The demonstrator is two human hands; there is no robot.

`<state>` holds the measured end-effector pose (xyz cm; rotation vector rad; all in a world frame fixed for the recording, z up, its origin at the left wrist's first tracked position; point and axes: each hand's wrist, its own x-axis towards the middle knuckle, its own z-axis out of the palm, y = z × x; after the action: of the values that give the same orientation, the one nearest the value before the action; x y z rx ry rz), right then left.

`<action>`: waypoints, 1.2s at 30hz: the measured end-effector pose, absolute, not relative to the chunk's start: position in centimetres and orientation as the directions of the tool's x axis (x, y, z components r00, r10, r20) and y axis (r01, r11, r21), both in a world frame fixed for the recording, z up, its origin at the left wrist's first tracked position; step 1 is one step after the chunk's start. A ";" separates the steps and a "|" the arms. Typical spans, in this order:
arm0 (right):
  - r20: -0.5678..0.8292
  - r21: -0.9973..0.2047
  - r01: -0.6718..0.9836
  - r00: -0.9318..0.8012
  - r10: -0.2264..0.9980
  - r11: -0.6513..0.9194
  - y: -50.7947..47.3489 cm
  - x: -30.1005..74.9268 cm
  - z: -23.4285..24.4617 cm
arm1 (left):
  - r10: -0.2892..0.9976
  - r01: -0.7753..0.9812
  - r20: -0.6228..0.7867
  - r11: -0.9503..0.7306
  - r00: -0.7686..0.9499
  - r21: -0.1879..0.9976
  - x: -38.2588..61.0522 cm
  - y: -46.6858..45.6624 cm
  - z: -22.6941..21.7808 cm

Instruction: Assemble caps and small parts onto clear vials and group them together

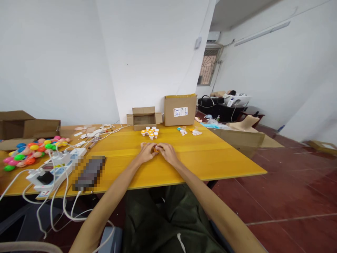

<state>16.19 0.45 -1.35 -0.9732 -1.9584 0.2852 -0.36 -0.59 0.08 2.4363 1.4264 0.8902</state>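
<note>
My left hand (146,153) and my right hand (168,153) meet over the middle of the table, fingers closed around a small orange-and-clear piece (156,149). Most of that piece is hidden by the fingers, and its exact kind cannot be made out. Just beyond my hands stands a cluster of small white-topped pieces with orange rims (151,132). To the right of the cluster lie two little heaps of loose white parts, one heap (183,132) beside a teal piece (179,129), the other heap (196,133) by an orange piece (191,130).
An open carton (144,127) and a closed cardboard box (171,119) stand at the table's back edge. On the left are colourful plastic balls (34,147), a power strip (76,158) with tangled white cables and a blurred phone (91,172). The wooden table (216,158) ends at right.
</note>
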 end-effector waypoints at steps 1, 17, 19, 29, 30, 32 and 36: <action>0.624 -0.534 0.525 -0.284 0.728 0.662 0.4 16.2 -1.3 | 0.840 0.736 0.404 -0.523 0.361 0.430 -0.3 -0.6 0.1; 0.626 -0.515 0.535 -0.299 0.720 0.670 0.7 16.3 -1.5 | 0.838 0.748 0.405 -0.523 0.365 0.408 -0.2 -0.8 0.4; 0.625 -0.513 0.536 -0.302 0.720 0.670 0.7 16.3 -1.5 | 0.841 0.750 0.400 -0.520 0.366 0.408 -0.2 -0.8 0.5; 0.624 -0.520 0.534 -0.295 0.724 0.666 0.8 16.3 -1.6 | 0.840 0.753 0.404 -0.519 0.363 0.404 -0.2 -0.8 0.5; 0.625 -0.521 0.529 -0.297 0.721 0.670 0.8 16.3 -1.6 | 0.840 0.752 0.403 -0.520 0.364 0.405 -0.2 -0.8 0.5; 0.628 -0.523 0.522 -0.299 0.719 0.674 0.8 16.2 -1.6 | 0.841 0.749 0.399 -0.519 0.364 0.411 -0.2 -0.8 0.5; 0.631 -0.535 0.507 -0.293 0.719 0.676 0.7 16.2 -1.6 | 0.847 0.743 0.392 -0.514 0.359 0.429 -0.3 -0.8 0.5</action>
<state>16.15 0.74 -1.55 -0.9511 -1.9647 0.2883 -0.28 -0.84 0.48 2.4388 1.4426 0.8688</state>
